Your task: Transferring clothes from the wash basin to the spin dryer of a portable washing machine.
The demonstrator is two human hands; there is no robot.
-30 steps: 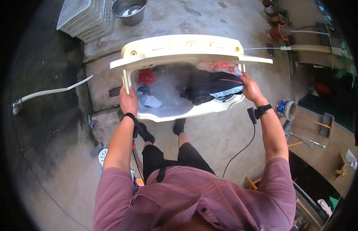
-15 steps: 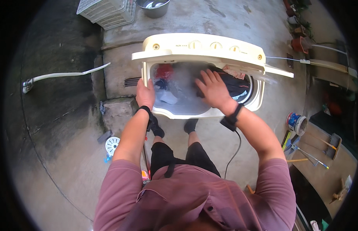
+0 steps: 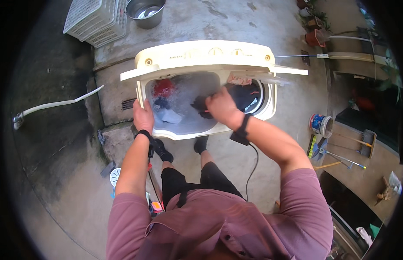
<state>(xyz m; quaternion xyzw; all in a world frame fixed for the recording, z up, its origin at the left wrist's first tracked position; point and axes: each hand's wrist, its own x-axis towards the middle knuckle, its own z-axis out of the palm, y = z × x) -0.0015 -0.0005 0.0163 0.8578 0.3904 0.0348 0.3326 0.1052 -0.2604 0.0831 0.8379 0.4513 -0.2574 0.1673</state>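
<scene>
A cream twin-tub washing machine stands before me with its lids raised. My left hand grips its left rim, thumb inside and fingers outside. Over the divider between the tubs, my right hand is closed on a black garment. Part of that garment hangs into the water on the left; the rest lies in the round spin tub. In the cloudy water of the wash tub float a red cloth, a dark cloth and a pale cloth. A pink patterned cloth lies behind the black one.
White plastic crates and a grey basin sit at the far left. A white hose sticks out on the left. To the right are a paint bucket, a dustpan and potted plants.
My right hand has closed from spread fingers onto the black garment, whose edge now reaches into the wash tub. My left hand stays on the rim. The view has shifted to the right.
</scene>
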